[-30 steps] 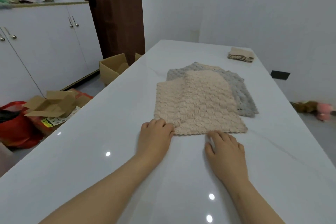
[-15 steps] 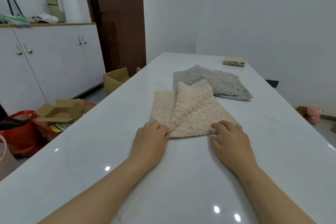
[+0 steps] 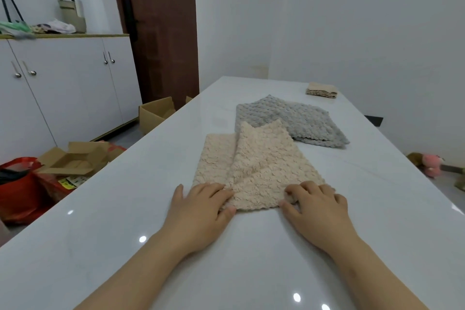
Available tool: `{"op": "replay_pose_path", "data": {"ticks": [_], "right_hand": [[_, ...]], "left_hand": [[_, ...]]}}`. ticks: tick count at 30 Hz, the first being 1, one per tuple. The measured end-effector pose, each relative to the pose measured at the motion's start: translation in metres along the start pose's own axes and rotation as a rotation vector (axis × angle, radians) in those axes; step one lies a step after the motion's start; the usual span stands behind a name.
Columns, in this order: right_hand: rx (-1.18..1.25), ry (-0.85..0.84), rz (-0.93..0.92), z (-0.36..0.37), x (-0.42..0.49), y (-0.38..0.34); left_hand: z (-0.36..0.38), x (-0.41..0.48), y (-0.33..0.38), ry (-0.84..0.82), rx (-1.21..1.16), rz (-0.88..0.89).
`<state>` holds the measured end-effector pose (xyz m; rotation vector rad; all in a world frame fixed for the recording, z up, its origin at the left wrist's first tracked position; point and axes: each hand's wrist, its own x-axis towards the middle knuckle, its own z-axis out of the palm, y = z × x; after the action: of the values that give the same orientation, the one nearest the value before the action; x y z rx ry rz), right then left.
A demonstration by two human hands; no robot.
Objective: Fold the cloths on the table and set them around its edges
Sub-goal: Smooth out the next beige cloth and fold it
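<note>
I see the left hand and right hand pinch the beige cloth by its near corners, with the grey cloth beyond it at one o'clock.

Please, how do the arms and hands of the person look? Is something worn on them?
Both forearms are bare as far as the bottom edge of the picture; no sleeves show. The left hand and the right hand have no gloves, and I can see no ring, watch or bracelet on the fingers or wrists.

no legible text, yellow printed sheet too blurred
</note>
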<state>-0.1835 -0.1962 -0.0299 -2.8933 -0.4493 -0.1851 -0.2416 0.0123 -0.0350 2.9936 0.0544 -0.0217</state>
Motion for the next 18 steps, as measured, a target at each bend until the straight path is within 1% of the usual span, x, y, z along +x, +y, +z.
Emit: {"op": "replay_pose_path", "data": {"ticks": [3, 5, 7, 9, 11, 13, 15, 18], "right_hand": [[-0.055, 0.014, -0.042, -0.006, -0.002, -0.008], [-0.039, 0.026, -0.084, -0.011, -0.004, -0.013], [0.028, 0.048, -0.104, -0.012, -0.005, -0.018], [0.034, 0.137, -0.121, -0.010, -0.005, -0.019], [-0.006, 0.177, -0.126, -0.008, -0.005, -0.017], [-0.022, 0.115, -0.136, -0.005, -0.005, -0.015], [-0.020, 0.041, -0.138, -0.003, -0.003, -0.013], [0.021, -0.027, -0.152, -0.008, -0.001, -0.010]], "left_hand": [[-0.013, -0.006, -0.004, -0.023, 0.042, -0.024], [-0.020, -0.009, -0.006, 0.006, 0.047, -0.037], [-0.027, -0.010, -0.007, 0.096, 0.035, -0.051], [-0.024, -0.005, -0.009, 0.214, -0.039, -0.044], [-0.012, 0.002, -0.014, 0.258, -0.100, 0.037], [0.000, 0.007, -0.016, 0.187, -0.089, 0.115], [0.005, 0.010, -0.017, 0.094, -0.044, 0.117], [0.000, 0.010, -0.019, 0.009, 0.008, 0.133]]}}
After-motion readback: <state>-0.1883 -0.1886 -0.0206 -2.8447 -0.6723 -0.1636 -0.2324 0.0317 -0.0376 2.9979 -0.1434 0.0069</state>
